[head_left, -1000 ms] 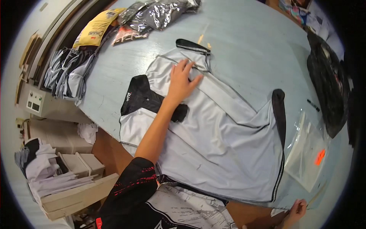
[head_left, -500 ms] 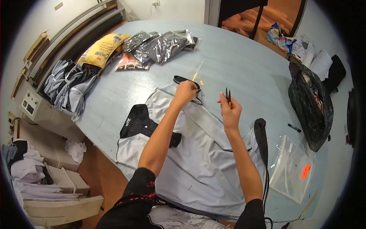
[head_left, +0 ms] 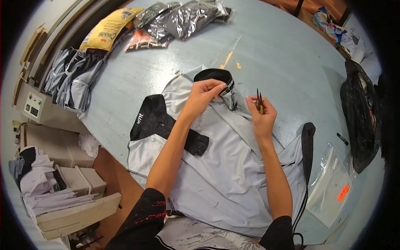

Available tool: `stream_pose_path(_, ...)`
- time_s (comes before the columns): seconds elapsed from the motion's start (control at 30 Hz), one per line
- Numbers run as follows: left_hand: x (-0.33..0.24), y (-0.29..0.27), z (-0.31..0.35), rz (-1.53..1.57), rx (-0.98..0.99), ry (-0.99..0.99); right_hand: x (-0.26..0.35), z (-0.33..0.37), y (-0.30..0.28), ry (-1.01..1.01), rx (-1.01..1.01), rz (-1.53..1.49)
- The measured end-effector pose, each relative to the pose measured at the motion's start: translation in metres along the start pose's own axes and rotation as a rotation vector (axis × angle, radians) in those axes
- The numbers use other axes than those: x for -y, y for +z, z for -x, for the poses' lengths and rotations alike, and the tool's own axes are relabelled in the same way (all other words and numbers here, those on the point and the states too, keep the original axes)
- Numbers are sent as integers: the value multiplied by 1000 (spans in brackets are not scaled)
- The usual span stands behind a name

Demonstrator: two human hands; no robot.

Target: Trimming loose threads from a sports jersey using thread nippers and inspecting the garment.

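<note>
A light grey shirt (head_left: pixel 225 175) with a black collar (head_left: pixel 152 111) lies spread on the table in front of me. At its far end, my left hand (head_left: pixel 202 98) pinches the edge of a black cuff (head_left: pixel 211 75), which is lifted into a loop. To the right, my right hand (head_left: pixel 263 118) is closed around dark thread snips (head_left: pixel 259 100). Their pointed blades stick up past the fingers, apart from the fabric. The other black cuff (head_left: pixel 307 146) rests flat at the shirt's right side.
Clear-bagged garments (head_left: pixel 183 18) and a yellow package (head_left: pixel 110 29) lie at the far left, beside folded grey garments (head_left: pixel 75 79). On the right are a black plastic bag (head_left: pixel 360 121), a marker (head_left: pixel 342 138) and clear plastic sleeves (head_left: pixel 331 187). A tan scrap (head_left: pixel 227 60) lies beyond the cuff.
The view has tilted down. My left hand has turned the black cuff, so its loop shows wider open. The snips stay upright in my right hand, still a little way from the cuff.
</note>
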State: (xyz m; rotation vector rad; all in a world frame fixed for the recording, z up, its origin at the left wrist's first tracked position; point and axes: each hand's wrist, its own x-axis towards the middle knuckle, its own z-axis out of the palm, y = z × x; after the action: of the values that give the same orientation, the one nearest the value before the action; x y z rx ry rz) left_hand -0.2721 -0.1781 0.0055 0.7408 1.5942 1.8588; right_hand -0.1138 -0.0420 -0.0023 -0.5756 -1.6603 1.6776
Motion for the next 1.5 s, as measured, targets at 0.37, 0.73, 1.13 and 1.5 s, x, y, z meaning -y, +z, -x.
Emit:
stream_pose_path(0.37, 5, -5, 1, 200, 171, -50, 6, 3, 10, -92, 100, 146)
stream_pose_path(0.73, 9, -7, -3, 284, 158, -121, -6, 10, 11, -310, 135, 376)
stream_pose_path(1.13, 5, -1, 2, 165, 200, -90, -11, 11, 31, -451, 41, 414)
stream_pose_path(1.5, 10, -2, 3, 208, 168, -55, -7, 9, 23, -56, -135, 206)
